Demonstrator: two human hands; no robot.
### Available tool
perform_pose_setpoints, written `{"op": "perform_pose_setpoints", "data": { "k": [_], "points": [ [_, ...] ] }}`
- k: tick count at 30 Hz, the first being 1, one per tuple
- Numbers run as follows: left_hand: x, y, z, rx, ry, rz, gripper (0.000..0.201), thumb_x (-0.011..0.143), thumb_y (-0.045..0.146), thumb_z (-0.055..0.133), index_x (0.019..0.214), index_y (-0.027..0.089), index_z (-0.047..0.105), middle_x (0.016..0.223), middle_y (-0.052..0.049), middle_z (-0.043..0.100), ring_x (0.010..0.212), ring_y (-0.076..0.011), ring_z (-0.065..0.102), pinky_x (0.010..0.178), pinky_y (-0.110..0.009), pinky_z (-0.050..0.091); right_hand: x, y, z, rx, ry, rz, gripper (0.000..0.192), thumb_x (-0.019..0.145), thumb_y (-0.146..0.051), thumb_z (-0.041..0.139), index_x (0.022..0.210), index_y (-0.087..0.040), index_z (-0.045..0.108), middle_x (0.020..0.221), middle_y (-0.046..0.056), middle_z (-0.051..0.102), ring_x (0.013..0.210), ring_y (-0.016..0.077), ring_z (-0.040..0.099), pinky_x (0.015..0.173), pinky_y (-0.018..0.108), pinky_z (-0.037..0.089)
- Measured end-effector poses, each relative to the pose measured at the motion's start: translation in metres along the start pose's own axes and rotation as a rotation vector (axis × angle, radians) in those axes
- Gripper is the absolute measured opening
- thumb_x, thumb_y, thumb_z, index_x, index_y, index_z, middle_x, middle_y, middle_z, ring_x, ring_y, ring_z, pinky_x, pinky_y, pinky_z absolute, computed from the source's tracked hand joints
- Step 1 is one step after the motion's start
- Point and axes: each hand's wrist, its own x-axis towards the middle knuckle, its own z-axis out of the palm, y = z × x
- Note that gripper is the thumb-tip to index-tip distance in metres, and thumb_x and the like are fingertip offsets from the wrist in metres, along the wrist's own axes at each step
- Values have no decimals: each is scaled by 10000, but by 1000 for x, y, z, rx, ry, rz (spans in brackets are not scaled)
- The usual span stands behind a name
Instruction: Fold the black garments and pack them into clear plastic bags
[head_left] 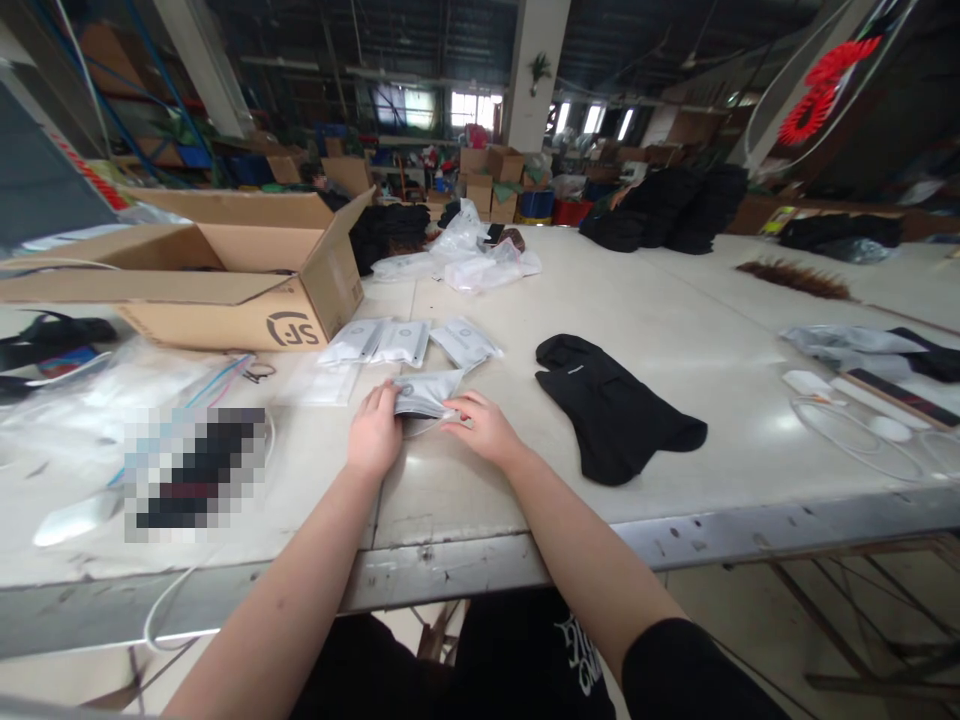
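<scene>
Between my two hands is a pale printed plastic bag (429, 388), with something black showing at its near opening. My left hand (377, 428) is closed on the bag's left edge. The fingers of my right hand (480, 424) pinch its right near corner. Just beyond lie several similar packed bags (401, 342) side by side. To the right, a flat black fabric piece (611, 405) with a small light mark rests on the table, apart from my hands.
An open cardboard box (247, 280) stands at the back left. Clear plastic bags (97, 410) and a pixelated dark object (199, 470) lie at the left. Stacked black goods (675, 205) are at the far side. A white cable (847, 440) curls at the right, by the table's metal edge (697, 535).
</scene>
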Motion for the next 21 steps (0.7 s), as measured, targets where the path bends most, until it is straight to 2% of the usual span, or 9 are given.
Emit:
{"op": "perform_pose_setpoints", "data": {
  "k": [4, 6, 10, 13, 17, 21],
  "points": [
    [-2, 5, -1, 73, -20, 19, 620, 735, 100, 531, 1343, 219, 511, 1486, -155, 448, 1413, -358, 365, 1090, -541, 372, -1, 2, -2, -92, -12, -18, 282, 856, -148, 584, 1067, -264, 731, 993, 48, 656, 872, 198, 589, 896, 351, 466],
    [-3, 7, -2, 97, -39, 41, 632, 729, 116, 557, 1349, 233, 516, 1498, -155, 422, 1401, -379, 357, 1065, -553, 377, -1, 2, -3, -129, 5, -28, 295, 866, -116, 523, 1027, -257, 727, 982, 51, 655, 904, 206, 588, 900, 349, 459],
    [-2, 4, -2, 93, -70, 57, 604, 727, 111, 572, 1310, 265, 549, 1411, -135, 478, 1296, -355, 440, 1007, -504, 431, -1, 0, -3, -140, 48, -60, 270, 872, -121, 504, 983, -249, 714, 967, 53, 648, 903, 211, 587, 879, 338, 455],
    [0, 1, -2, 81, -58, 72, 504, 747, 131, 583, 1234, 261, 589, 1319, -121, 533, 1226, -330, 484, 984, -461, 442, -1, -2, -1, -105, 80, -71, 244, 872, -124, 499, 957, -235, 699, 934, 48, 642, 875, 203, 588, 827, 316, 458],
    [1, 2, -4, 112, 16, 26, 325, 763, 183, 603, 1085, 218, 630, 1182, -121, 602, 1125, -326, 522, 949, -450, 432, -1, -3, 3, -38, -3, -76, 184, 862, -123, 515, 912, -212, 669, 886, 31, 643, 825, 180, 596, 753, 287, 456],
    [-1, 7, -6, 201, 74, -60, 352, 751, 170, 609, 1102, 196, 623, 1194, -133, 606, 1106, -332, 511, 900, -445, 422, 0, 0, 7, -15, -13, -86, 137, 862, -142, 534, 895, -202, 653, 900, 31, 656, 849, 177, 610, 752, 281, 462]
  ]
}}
